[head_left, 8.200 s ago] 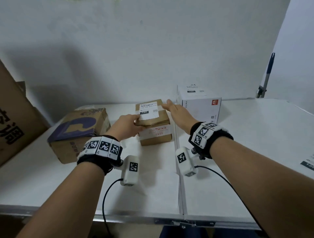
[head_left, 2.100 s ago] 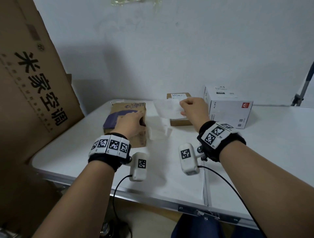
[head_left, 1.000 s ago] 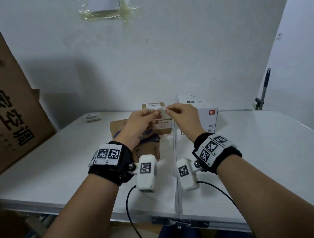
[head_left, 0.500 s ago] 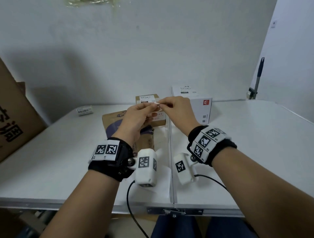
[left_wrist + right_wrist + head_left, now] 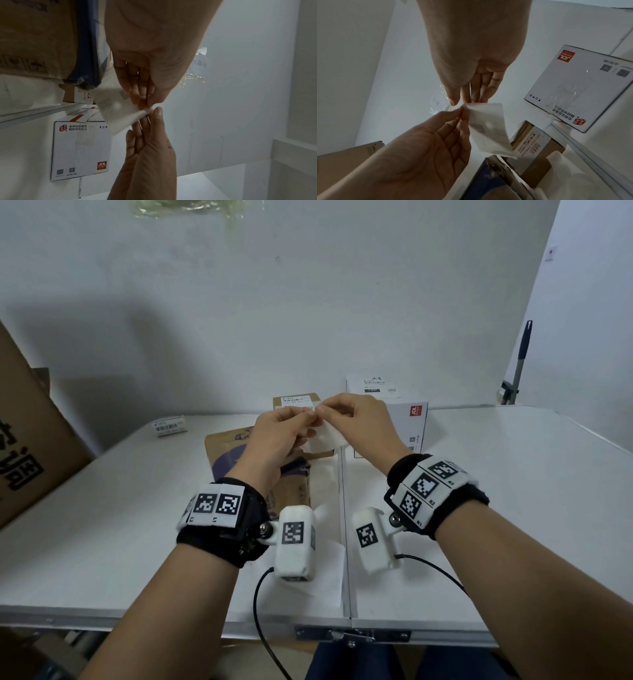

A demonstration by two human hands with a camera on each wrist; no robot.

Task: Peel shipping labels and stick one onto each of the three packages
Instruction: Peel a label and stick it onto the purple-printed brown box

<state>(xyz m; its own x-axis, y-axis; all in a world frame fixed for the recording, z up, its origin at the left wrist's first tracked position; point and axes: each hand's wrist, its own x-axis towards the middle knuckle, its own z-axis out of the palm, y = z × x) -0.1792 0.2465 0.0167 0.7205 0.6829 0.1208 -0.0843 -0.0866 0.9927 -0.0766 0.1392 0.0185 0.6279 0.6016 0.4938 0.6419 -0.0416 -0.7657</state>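
Both hands are raised over the middle of the table and meet at one corner of a white label sheet (image 5: 325,438). My left hand (image 5: 301,419) pinches that corner between thumb and fingers, and my right hand (image 5: 330,410) pinches it from the other side. The sheet (image 5: 489,128) hangs down, curled, with faint print showing through (image 5: 118,111). Below my left hand lies a brown and purple carton (image 5: 236,453), partly hidden. Behind it stand a small brown box (image 5: 296,402) and a white box (image 5: 407,416), each with a label on top.
A small pack of labels (image 5: 169,426) lies at the back left of the white table (image 5: 513,508). A big cardboard box (image 5: 27,446) leans at the left. White backing sheets (image 5: 325,573) lie near the front edge. A pole (image 5: 520,361) stands at the back right.
Two seconds ago my left hand rested on the purple carton while my right carried the sheet. Now both hands pinch its corner, and the sheet hangs lower than half a second ago.
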